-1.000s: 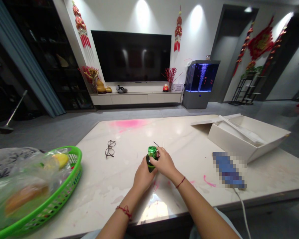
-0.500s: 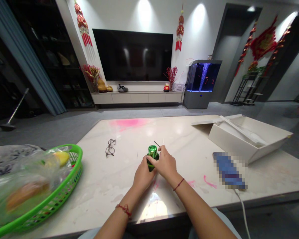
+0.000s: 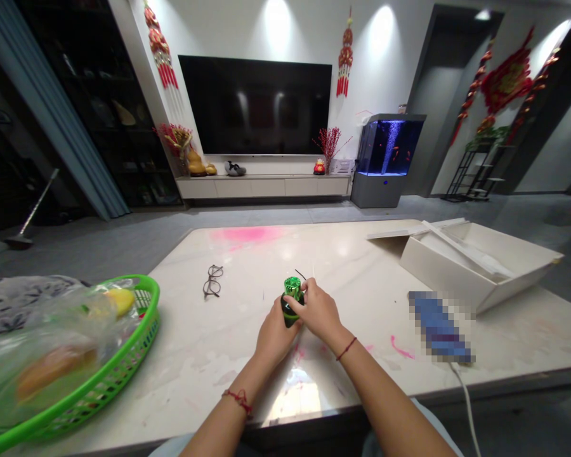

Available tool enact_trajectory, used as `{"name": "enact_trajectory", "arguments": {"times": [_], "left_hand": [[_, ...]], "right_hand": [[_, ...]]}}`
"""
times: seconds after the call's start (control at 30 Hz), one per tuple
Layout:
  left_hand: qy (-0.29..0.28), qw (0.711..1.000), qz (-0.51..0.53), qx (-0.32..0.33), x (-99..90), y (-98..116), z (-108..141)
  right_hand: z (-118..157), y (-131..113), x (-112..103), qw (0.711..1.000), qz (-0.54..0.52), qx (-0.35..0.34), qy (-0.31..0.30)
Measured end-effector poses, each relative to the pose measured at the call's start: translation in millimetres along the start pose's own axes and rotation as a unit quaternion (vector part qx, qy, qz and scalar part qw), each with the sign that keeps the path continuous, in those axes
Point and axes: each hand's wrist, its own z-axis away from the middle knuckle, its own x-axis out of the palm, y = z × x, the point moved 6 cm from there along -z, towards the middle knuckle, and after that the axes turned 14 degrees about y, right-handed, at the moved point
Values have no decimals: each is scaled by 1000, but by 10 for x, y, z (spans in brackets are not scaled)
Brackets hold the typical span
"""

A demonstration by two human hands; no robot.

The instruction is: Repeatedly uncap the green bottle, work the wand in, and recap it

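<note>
A small dark green object with a shiny bright green top [image 3: 292,287] stands between my hands over the middle of the white table. My left hand [image 3: 275,331] wraps round its lower part from the left. From the right, my right hand [image 3: 320,308] holds it too, thumb across its front below the shiny top. A thin dark strand [image 3: 299,273] sticks out beyond my right fingertips; where it begins is hidden. Both wrists wear red cords.
Folded glasses [image 3: 213,281] lie left of my hands on the marble table [image 3: 181,355]. A green basket [image 3: 153,311] with bagged items fills the near left. At right are a blurred blue device [image 3: 440,327] with a white cable and an open white box [image 3: 485,263].
The whole view has shifted very slightly. Both hands keep their hold on the green object, with my right thumb and fingers moved a little around it.
</note>
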Motion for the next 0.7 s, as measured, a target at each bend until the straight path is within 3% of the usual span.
{"name": "enact_trajectory", "arguments": {"times": [0.53, 0.7], "left_hand": [[6, 999, 33, 15, -12, 42, 10], [0, 1000, 16, 4, -16, 37, 14]], "right_hand": [[-4, -60, -53, 997, 2, -72, -41], [0, -55, -94, 998, 47, -38, -16]]}}
